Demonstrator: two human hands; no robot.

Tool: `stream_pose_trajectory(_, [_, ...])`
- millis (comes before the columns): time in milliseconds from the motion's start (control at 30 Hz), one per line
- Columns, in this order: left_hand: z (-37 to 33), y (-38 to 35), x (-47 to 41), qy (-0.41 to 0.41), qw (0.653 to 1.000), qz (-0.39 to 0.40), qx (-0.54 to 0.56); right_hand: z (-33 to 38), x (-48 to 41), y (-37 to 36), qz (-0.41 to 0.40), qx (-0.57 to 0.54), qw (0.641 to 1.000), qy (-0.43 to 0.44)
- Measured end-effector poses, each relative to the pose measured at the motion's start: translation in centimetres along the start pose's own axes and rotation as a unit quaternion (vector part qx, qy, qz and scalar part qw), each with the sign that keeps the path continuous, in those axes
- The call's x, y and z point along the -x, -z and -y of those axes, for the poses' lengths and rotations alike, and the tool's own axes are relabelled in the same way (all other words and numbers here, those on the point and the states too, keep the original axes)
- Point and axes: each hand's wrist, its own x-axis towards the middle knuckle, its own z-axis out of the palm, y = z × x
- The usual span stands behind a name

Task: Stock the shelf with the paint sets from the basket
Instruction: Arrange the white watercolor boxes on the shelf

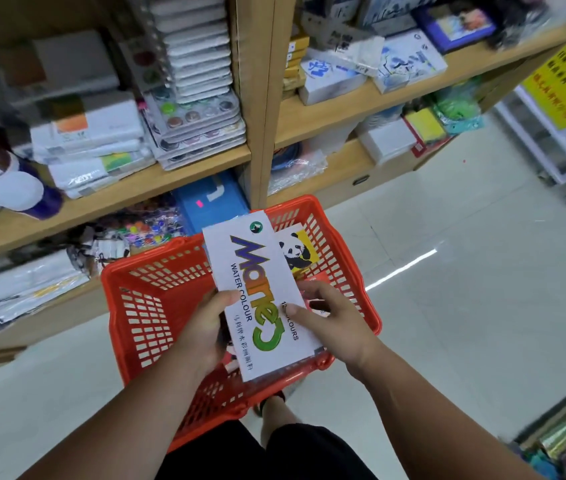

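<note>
Left hand and right hand gripped the box (near end only) over the basket, so it might tip out

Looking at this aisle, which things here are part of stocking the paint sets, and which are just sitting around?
Part of the job: white watercolour box, held by left hand and right hand; panda box in the red basket; wooden shelf.

Just lying about: palette stack, white-capped bottles, blue box, yellow sign.
</note>
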Motion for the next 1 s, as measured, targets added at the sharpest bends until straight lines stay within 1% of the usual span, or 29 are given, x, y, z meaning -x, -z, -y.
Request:
stream_pose_trajectory(67, [-2.0, 0.7, 1.9, -0.009, 1.0, 0.019, 0.015, 2.0, 1.3, -0.9, 0.05, -0.004, 0.999, 0.01])
stream_pose_trajectory(133, [-4.4, 1.2, 4.0, -0.023, 0.998, 0.052, 0.034, 3.9, 2.3, -2.3, 0.096, -0.027, 0.995, -0.009])
stream_pose_trajectory(233, [-8.5, 1.5, 7.1, -0.053, 0.994, 0.086, 0.044, 6.8, 3.9, -4.3, 0.12, -0.06, 0.991, 0.012])
stream_pose_trajectory(300, [-11.3, 1.7, 9.2, -0.079, 0.993, 0.082, 0.034, 9.0, 5.0, -5.6, 0.114, -0.071, 0.99, 0.032])
stream_pose_trajectory(400, [-15.0, 2.1, 12.2, -0.108, 0.991, 0.055, 0.05, 11.7, 6.3, -7.9, 0.095, -0.136, 0.983, 0.075])
stream_pose_trajectory(533, [-18.0, 2.4, 15.7, -0.177, 0.979, 0.045, 0.09, 14.8, 8.2, -11.3, -0.011, -0.232, 0.96, 0.154])
stream_pose_trajectory(567, [-18.4, 2.4, 16.6, -0.196, 0.975, 0.043, 0.096, 15.4, 8.6, -12.1, -0.028, -0.249, 0.953, 0.168])
stream_pose_trajectory(633, [-19.1, 2.4, 18.3, -0.232, 0.966, 0.033, 0.109, 16.3, 9.4, -13.3, -0.03, -0.283, 0.942, 0.18])
stream_pose_trajectory(733, [-19.1, 2.2, 20.1, -0.258, 0.957, 0.008, 0.132, 17.1, 10.4, -14.1, 0.01, -0.337, 0.925, 0.173])
stream_pose_trajectory(867, [-17.6, 2.1, 21.6, -0.268, 0.949, -0.019, 0.165, 17.5, 11.4, -13.0, 0.058, -0.301, 0.934, 0.185])
stream_pose_trajectory(1000, [-15.5, 1.2, 23.2, -0.289, 0.941, -0.015, 0.174, 16.9, 11.9, -11.2, 0.086, -0.274, 0.939, 0.191])
